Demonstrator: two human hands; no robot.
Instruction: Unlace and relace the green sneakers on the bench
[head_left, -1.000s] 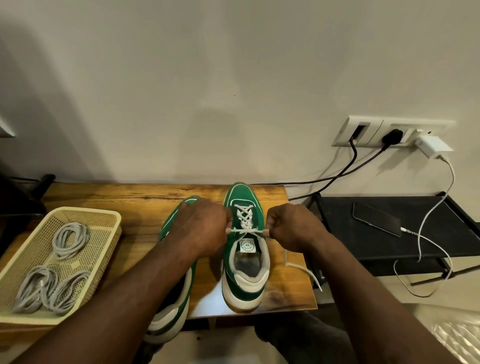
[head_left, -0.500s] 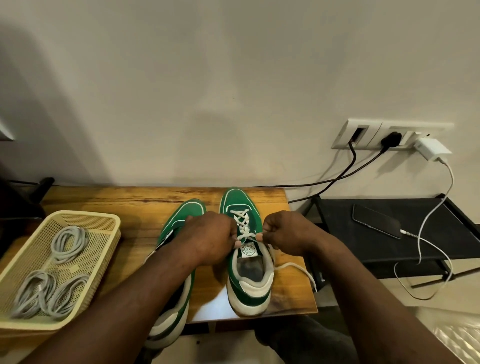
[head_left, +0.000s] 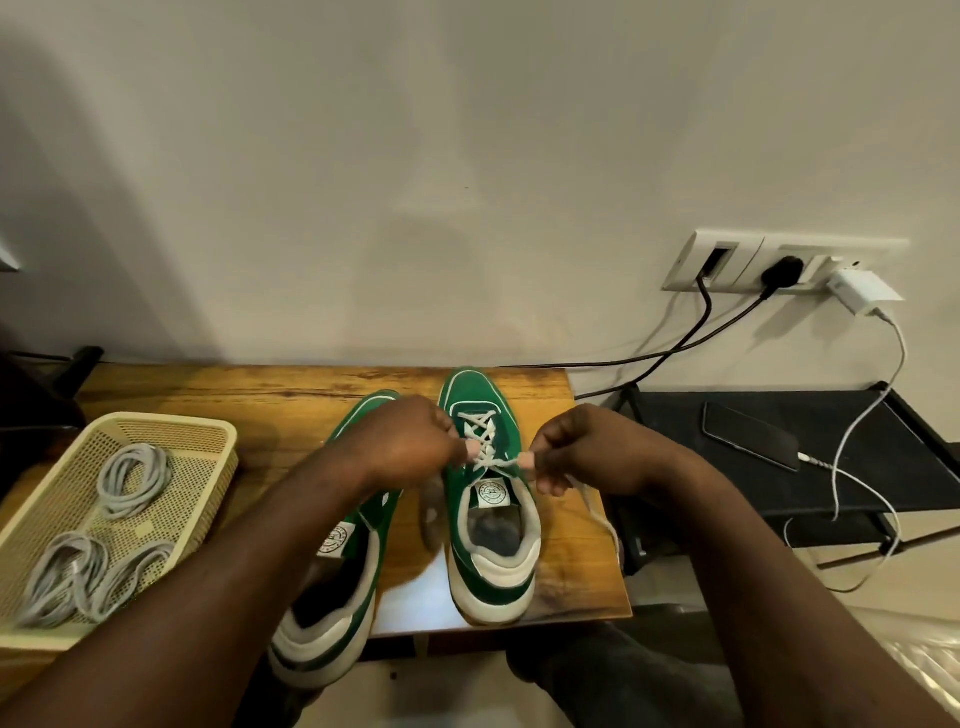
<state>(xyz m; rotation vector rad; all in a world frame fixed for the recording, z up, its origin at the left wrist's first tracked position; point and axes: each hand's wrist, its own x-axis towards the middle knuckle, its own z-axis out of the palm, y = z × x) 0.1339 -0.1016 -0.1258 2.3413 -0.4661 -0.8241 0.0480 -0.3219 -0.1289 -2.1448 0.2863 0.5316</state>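
Two green sneakers with white soles stand on the wooden bench (head_left: 249, 395), toes toward the wall. The right sneaker (head_left: 488, 577) carries a white lace (head_left: 485, 441) crossed over its upper. My left hand (head_left: 405, 447) pinches the lace at the sneaker's left side. My right hand (head_left: 576, 449) pinches it at the right side, and a loose end (head_left: 602, 519) trails from that hand down onto the bench. The left sneaker (head_left: 337, 587) lies partly under my left forearm, its heel past the bench's front edge; its lacing is hidden.
A yellow mesh basket (head_left: 171, 426) with coiled grey cables (head_left: 132, 473) sits at the bench's left end. To the right stands a black shelf (head_left: 831, 483) with a phone (head_left: 748, 436) on a white charging cable. Wall sockets (head_left: 779, 262) with black cords hang above it.
Both hands drew in toward the lace crossing, then spread slightly apart again, still pinching the lace. The loose end on the right shifted on the bench.
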